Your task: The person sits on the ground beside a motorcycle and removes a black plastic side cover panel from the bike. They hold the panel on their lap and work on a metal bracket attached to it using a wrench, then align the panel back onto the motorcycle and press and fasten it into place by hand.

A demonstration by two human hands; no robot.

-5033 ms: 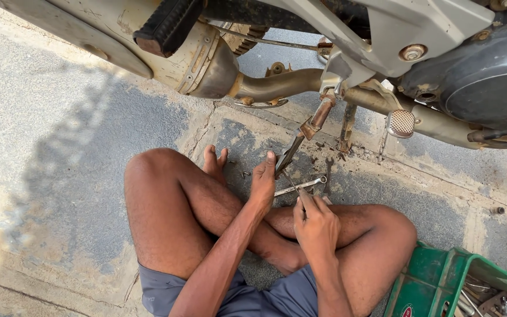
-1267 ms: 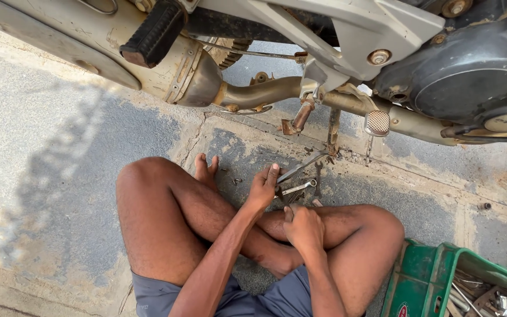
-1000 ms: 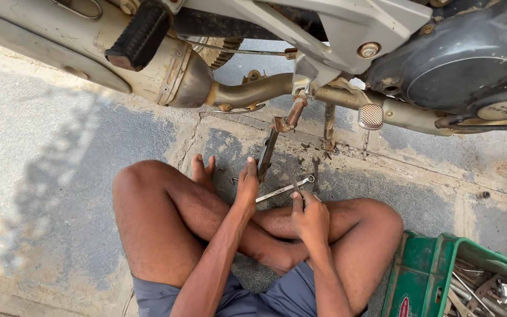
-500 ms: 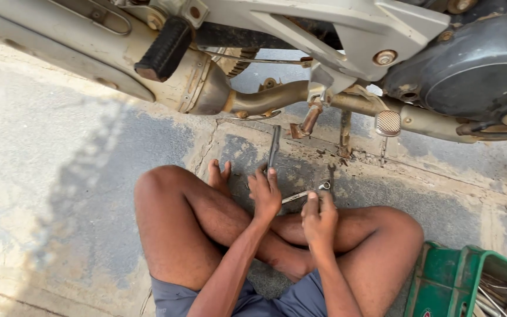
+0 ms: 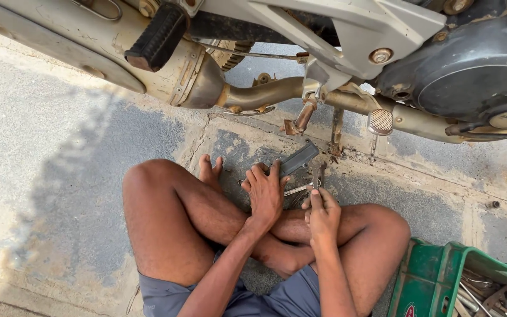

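Observation:
I sit cross-legged on the concrete beside a motorcycle. My left hand [image 5: 265,191] grips the lower end of a dark flat bar [image 5: 299,158] that slants up to the right, close to the ground. Just right of it, my right hand [image 5: 323,214] is closed on a small metal spanner [image 5: 314,176] whose head points up toward the bar. Both hands are over my crossed shins, in front of my bare foot [image 5: 209,170]. Above the tools hangs a rusty bracket [image 5: 300,120] under the exhaust pipe [image 5: 265,94].
The motorcycle spans the top: a black footpeg [image 5: 158,36], a silver frame plate [image 5: 347,29], a dark engine cover [image 5: 470,70] and a ribbed brake pedal [image 5: 381,121]. A green crate [image 5: 435,276] holding metal tools stands at the lower right by my knee.
My left hand has lowered the dark bar from pointing up at the exhaust to slanting right near the ground. My right hand stays on the spanner.

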